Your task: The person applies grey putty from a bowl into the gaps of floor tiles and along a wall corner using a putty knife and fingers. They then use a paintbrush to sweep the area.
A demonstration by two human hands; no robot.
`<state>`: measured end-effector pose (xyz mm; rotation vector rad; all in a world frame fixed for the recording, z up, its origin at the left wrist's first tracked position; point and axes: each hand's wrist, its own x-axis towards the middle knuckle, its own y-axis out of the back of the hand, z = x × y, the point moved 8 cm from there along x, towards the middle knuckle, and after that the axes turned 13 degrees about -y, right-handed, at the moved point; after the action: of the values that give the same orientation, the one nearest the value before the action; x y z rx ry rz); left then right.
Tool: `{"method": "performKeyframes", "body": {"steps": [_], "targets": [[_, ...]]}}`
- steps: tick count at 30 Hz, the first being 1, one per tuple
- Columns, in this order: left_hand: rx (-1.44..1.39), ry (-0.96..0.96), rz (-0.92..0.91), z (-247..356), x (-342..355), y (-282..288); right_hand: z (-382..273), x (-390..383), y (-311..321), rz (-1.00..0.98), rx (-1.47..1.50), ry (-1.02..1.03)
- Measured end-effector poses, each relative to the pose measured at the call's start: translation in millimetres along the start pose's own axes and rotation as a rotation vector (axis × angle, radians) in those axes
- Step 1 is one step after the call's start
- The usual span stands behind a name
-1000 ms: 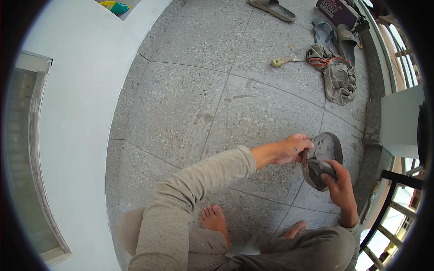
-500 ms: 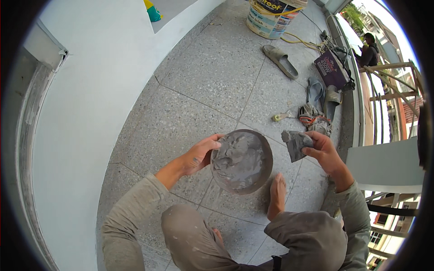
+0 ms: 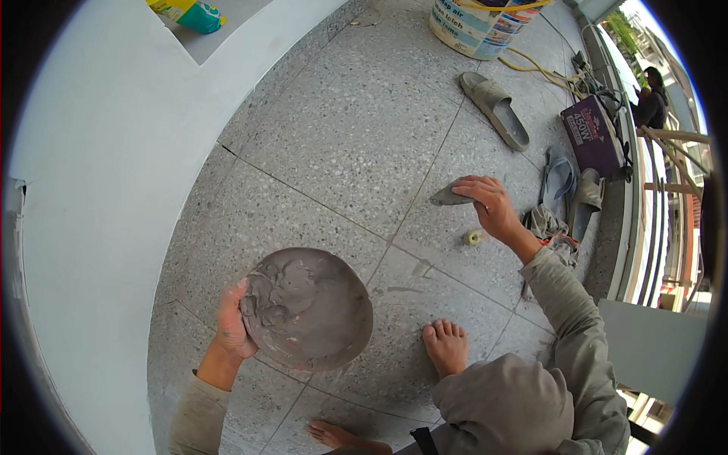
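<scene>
My left hand [image 3: 233, 322] grips the left rim of a round bowl [image 3: 367, 307], its thumb up on the edge and the other fingers hidden underneath. Smeared, lumpy grey putty [image 3: 303, 303] fills the bowl, which hangs over the floor left of my bare foot [image 3: 446, 347]. Farther off and to the right, my right hand [image 3: 491, 206] is closed on a flat putty scraper [image 3: 449, 196] coated in grey. The scraper's edge points left, seen nearly side-on, away from the bowl.
A round-ended tool handle [image 3: 473, 237] lies below my right hand. Sandals [image 3: 497, 110], a purple box [image 3: 594, 135], a cable and a large bucket [image 3: 474, 34] stand beyond. At left runs a white wall [image 3: 114, 189]; a person [image 3: 651, 98] is outside at right.
The bowl and my left hand have moved left and nearer. My right hand has gone farther out with the scraper and turned it edge-on. My view has shifted, and my legs have moved.
</scene>
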<state>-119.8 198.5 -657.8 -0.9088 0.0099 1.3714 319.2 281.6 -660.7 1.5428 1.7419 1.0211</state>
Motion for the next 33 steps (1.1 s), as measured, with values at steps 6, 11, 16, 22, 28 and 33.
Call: {"method": "performKeyframes", "body": {"steps": [6,11,16,22,28,33], "targets": [[-0.018,-0.087,0.176,-57.1,-3.7,2.5,23.4,40.1,-19.3,0.14,-0.237,0.355],[-0.101,-0.141,0.266,-85.0,-13.2,-4.6,48.6,57.0,-39.0,0.064,-0.274,0.39],[-0.134,-0.19,0.27,-92.3,-14.1,-18.6,66.3,31.7,-33.6,-0.116,-0.283,0.32],[-0.236,-0.317,0.255,-99.6,-1.0,-35.0,66.3,88.5,-3.4,0.168,-0.316,-0.049],[-0.305,-0.426,0.375,-97.4,0.6,-37.2,-8.8,7.0,-67.9,-0.054,-0.263,0.092],[-0.305,-0.496,0.389,-95.3,-4.4,-29.7,-2.9,4.9,-44.6,-0.055,-0.02,-0.02]]}}
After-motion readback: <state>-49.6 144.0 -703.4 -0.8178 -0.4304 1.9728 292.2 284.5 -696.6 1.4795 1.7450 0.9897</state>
